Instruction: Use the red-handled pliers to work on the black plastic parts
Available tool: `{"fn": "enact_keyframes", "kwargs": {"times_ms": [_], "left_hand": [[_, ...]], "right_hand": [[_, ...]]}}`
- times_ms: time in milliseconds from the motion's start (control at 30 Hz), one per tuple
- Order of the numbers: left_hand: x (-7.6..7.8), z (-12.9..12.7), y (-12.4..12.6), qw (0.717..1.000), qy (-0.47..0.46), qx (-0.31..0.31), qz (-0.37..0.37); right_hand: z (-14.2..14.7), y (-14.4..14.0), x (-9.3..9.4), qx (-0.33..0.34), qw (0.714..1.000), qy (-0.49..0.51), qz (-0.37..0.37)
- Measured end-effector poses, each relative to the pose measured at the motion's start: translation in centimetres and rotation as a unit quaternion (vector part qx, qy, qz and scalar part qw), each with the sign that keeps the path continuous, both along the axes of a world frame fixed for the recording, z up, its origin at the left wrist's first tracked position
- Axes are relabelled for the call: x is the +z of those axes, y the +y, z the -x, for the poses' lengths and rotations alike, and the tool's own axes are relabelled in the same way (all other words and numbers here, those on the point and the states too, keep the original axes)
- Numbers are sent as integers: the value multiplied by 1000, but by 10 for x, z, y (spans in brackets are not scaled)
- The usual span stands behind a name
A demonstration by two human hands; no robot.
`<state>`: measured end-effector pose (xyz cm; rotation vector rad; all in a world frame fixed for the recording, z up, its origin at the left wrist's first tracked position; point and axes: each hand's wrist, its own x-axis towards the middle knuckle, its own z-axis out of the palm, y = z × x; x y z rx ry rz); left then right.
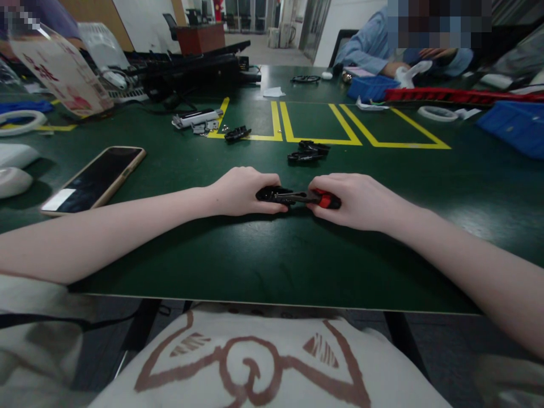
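My left hand (pixel 242 191) is closed around a small black plastic part (pixel 268 194) just above the green table. In my right hand (pixel 352 198) is a pair of pliers (pixel 312 196) with red and black handles, the fingers wrapped round the grips. The metal jaws point left and meet the black part; whether they pinch it I cannot tell. Just beyond my hands lie similar black parts (pixel 308 153), close together. Another black part (pixel 238 134) rests farther left, by the yellow tape.
A phone (pixel 100 175) lies at the left, near my forearm. White and metal pieces (pixel 198 120) sit behind it. Yellow tape outlines (pixel 278 122) mark the table (pixel 255 255). Blue bins (pixel 516 127) stand at the right. Across the table sits a person in a blue sleeve (pixel 365 48).
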<state>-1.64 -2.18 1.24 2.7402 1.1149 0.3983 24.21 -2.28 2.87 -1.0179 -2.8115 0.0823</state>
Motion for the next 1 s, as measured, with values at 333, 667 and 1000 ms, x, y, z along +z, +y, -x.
{"fn": "enact_keyframes", "kwargs": {"times_ms": [333, 667, 1000], "left_hand": [[1, 1, 1, 1000, 4, -15, 16], [0, 1, 1, 1000, -2, -14, 9], [0, 1, -1, 999, -21, -25, 24]], "right_hand": [[-3, 3, 0, 3, 1000, -9, 5], [-2, 1, 4, 0, 1000, -23, -2], [-4, 3, 2, 13, 1000, -13, -2]]}}
